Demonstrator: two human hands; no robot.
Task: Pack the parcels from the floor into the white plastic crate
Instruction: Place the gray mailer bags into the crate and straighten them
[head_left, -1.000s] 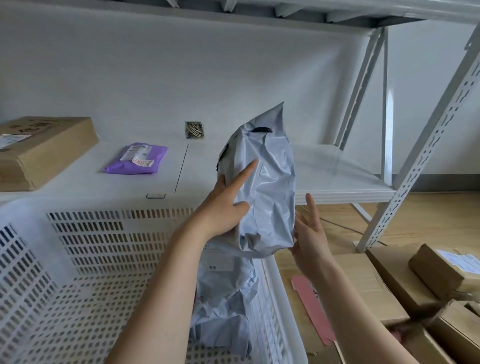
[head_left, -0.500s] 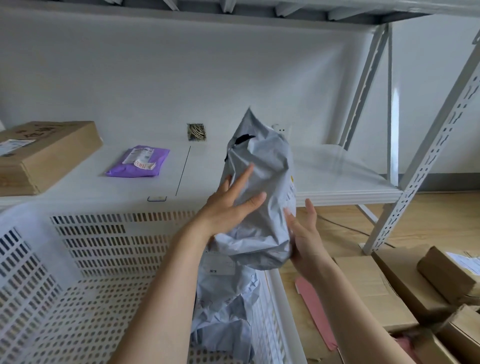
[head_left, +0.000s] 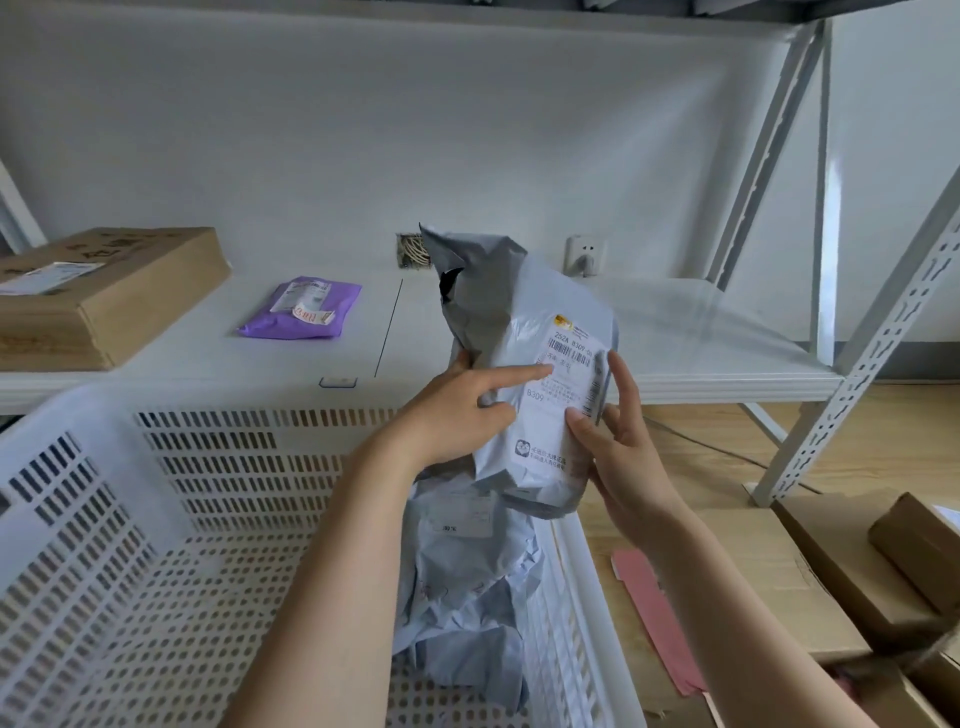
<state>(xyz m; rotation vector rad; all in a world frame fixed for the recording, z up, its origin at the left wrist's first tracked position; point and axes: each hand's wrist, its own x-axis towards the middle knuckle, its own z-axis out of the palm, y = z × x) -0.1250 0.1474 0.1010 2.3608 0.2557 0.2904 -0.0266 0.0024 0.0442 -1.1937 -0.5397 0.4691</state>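
I hold a grey plastic mailer parcel (head_left: 511, 332) upright above the right rim of the white plastic crate (head_left: 171, 452), its printed label facing me. My left hand (head_left: 462, 410) grips its left side, forefinger stretched across the label. My right hand (head_left: 618, 441) clasps its right edge and lower corner. Inside the crate, against the right wall, lies another crumpled pale grey mailer (head_left: 467, 582). Several cardboard box parcels (head_left: 769, 577) lie on the wooden floor to the right.
A white metal shelf (head_left: 701, 358) runs behind the crate, bearing a cardboard box (head_left: 109, 291) at the left and a purple mailer (head_left: 304, 312). A slotted shelf upright (head_left: 872, 353) stands at the right. A pink strip (head_left: 654, 618) lies on the floor beside the crate.
The parcel has been turned in my hands, so its label now faces me. My left forefinger has come onto the label, and my right hand has closed on the right edge.
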